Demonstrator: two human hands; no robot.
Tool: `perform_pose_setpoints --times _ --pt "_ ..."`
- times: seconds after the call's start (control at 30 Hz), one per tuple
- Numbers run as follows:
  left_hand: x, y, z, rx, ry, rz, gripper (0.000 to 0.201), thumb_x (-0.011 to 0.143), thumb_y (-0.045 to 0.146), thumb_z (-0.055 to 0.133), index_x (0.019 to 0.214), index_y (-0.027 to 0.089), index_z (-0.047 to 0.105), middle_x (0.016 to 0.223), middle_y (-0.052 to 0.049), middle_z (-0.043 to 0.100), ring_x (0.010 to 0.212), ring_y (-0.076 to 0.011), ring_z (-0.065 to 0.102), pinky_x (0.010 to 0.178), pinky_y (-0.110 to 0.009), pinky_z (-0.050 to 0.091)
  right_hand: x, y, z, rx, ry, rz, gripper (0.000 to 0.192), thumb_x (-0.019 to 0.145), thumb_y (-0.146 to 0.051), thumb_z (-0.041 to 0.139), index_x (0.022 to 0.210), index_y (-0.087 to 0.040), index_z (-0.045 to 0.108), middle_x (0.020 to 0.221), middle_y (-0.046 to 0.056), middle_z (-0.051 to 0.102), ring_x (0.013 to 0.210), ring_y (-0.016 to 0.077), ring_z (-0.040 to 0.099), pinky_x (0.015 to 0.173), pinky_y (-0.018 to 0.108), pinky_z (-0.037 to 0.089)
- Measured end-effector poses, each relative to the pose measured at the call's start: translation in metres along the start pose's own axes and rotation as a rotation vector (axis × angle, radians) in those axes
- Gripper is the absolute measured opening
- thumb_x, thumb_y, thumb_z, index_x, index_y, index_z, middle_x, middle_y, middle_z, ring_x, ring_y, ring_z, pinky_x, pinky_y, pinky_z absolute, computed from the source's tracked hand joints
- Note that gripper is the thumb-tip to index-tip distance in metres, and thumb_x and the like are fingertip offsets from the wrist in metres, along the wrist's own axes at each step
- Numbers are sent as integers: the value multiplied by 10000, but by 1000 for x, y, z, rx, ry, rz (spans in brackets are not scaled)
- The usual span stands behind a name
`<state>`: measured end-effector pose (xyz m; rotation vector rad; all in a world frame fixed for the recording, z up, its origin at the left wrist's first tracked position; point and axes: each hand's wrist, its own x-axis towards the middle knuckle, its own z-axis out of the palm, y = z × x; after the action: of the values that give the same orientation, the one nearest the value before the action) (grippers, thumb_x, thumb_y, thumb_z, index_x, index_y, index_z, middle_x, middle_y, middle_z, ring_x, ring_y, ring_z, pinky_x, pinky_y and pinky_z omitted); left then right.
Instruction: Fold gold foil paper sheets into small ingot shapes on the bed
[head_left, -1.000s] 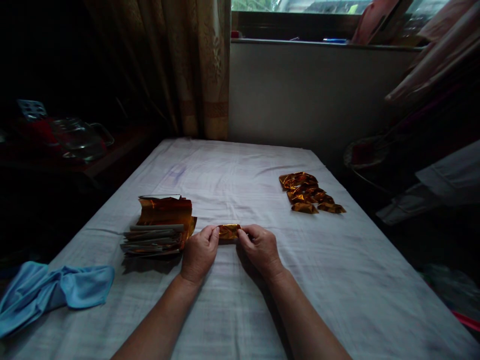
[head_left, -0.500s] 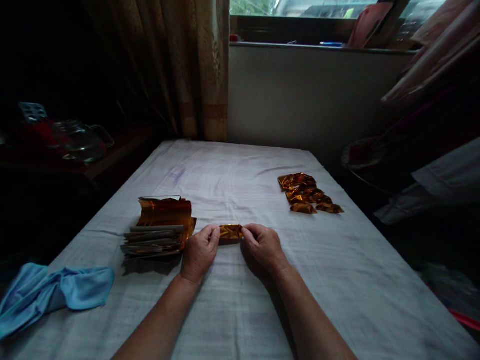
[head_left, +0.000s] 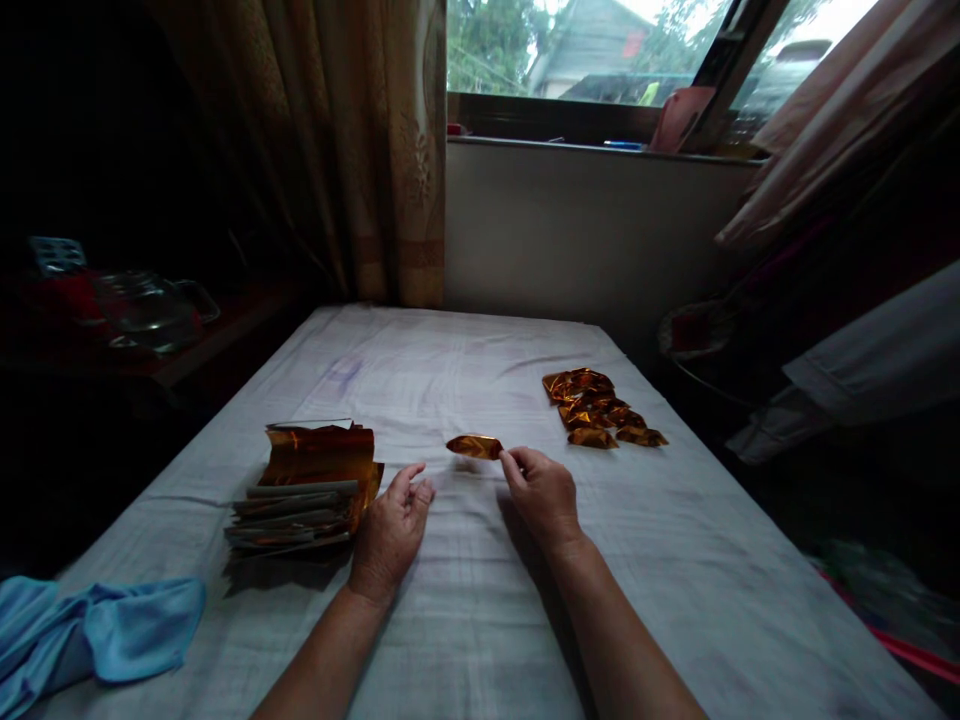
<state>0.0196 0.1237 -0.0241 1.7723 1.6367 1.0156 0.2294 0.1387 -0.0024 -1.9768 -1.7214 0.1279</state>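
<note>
My right hand (head_left: 541, 492) pinches one end of a folded gold foil paper piece (head_left: 474, 447), boat-like in shape with pointed ends, and holds it just above the cloth. My left hand (head_left: 394, 525) is apart from it, fingers loosely spread with nothing in them. Close by on the left lies a stack of foil paper sheets (head_left: 319, 455), gold on one side and grey on the other, its top sheets curling. Several finished-looking folded gold pieces (head_left: 589, 408) lie in a cluster farther off to the right.
A white cloth (head_left: 450, 370) with creases covers the table. The blue cloth (head_left: 139, 630) lies crumpled at the front left. On a dark side surface stands a glass jug (head_left: 154, 312). Hanging clothes (head_left: 862, 350) crowd the right side; a curtain (head_left: 409, 200) and window are behind.
My left hand has let go of the folded foil piece and opened. My right hand alone now holds it, slightly to the right. The view has tilted up.
</note>
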Motion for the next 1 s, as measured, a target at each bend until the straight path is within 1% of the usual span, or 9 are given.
perform_pose_setpoints --times 0.1,0.2,0.33,0.4,0.57,0.7,0.8,0.93,1.0 --pt "0 -4 2 -9 19 9 433 911 484 437 1136 200 674 830 -72 786 790 -229 754 710 -306 556 31 3 -7 -236 29 25 287 971 -362 510 893 -254 764 879 51 765 756 172 678 616 264 359" --pt "0 -5 3 -15 23 9 394 901 451 447 1086 207 695 818 -65 785 786 -225 755 687 -295 554 70 12 -16 -308 51 58 321 978 -345 489 884 -220 769 891 99 752 756 206 664 627 299 347" --pt "0 -3 3 -22 27 5 360 891 419 451 1029 223 719 785 -49 781 738 -212 750 668 -281 554 115 34 -25 -402 52 65 328 962 -337 500 929 -169 780 1015 163 723 918 273 632 736 364 353" --pt "-1 -3 3 -17 30 10 348 888 414 457 1005 226 726 780 -44 780 729 -209 746 667 -278 553 131 46 -25 -436 51 82 344 966 -342 485 958 -171 783 1059 176 704 970 290 603 784 402 341" --pt "-2 -4 3 -19 39 15 320 891 408 471 969 239 731 767 -32 777 721 -202 745 655 -265 550 157 63 -13 -479 31 137 362 956 -377 497 927 -166 790 1048 188 685 961 308 564 817 464 310" --pt "-1 -5 4 -37 44 18 315 892 409 470 948 245 732 753 -25 774 709 -200 745 653 -264 555 166 69 -6 -472 40 161 326 933 -348 531 910 -142 783 1033 198 676 980 319 542 827 472 292" --pt "-1 -5 4 -42 38 14 312 890 406 472 947 245 733 756 -26 774 712 -200 744 656 -266 555 162 67 -8 -450 61 148 302 921 -312 530 932 -126 767 1032 203 667 994 324 524 830 466 283" --pt "-2 -3 3 -36 30 0 319 887 405 471 957 239 734 767 -32 775 723 -202 740 660 -271 547 135 47 -9 -378 102 75 313 948 -259 466 1059 -149 737 1085 184 659 1029 310 513 839 433 290" --pt "-2 -2 3 -33 27 -8 319 884 399 468 957 236 733 771 -34 776 731 -203 740 667 -274 545 113 31 -4 -319 102 27 290 934 -241 497 1095 -194 734 1130 148 662 1051 294 517 848 405 301"
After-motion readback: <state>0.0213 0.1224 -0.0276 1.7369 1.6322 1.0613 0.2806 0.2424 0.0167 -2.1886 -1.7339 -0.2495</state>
